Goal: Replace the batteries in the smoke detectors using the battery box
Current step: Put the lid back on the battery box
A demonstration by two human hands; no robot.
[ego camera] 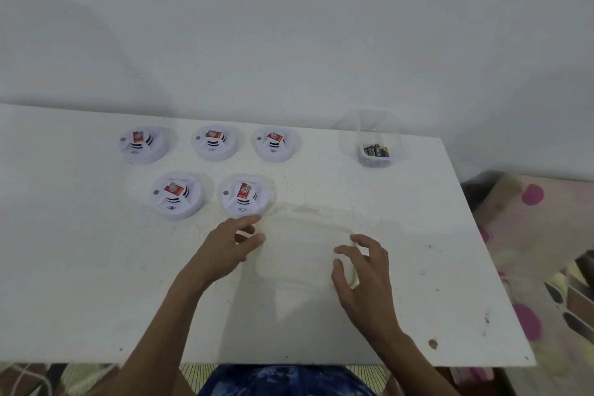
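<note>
White table [80, 251] is stretching out before us against a pale wall [289, 42], and we are looking down over both our forearms reaching in from the near edge. Five smoke detectors [214, 142] are sitting face up on the left half, three in a back row and two in front, each wearing a red label. The clear battery box [374, 125] is standing uncovered at the far right, well apart from the detectors, with a few batteries [376, 151] lying in its bottom.

The white lid [302, 251] is lying flat on the table between our hands, near the front. Our left hand [231, 244] is reaching in from the left, wrist low, thumb and forefinger held apart and fairly straight, their tips touching the lid's left rim just beside the front-right detector [245, 195]. Our right hand [363, 270] is arching over the lid's right end, fingers bent with the tips resting on its top and the thumb at the far right corner. Whether that hand is actually gripping the lid or only resting on it, we cannot tell.
</note>
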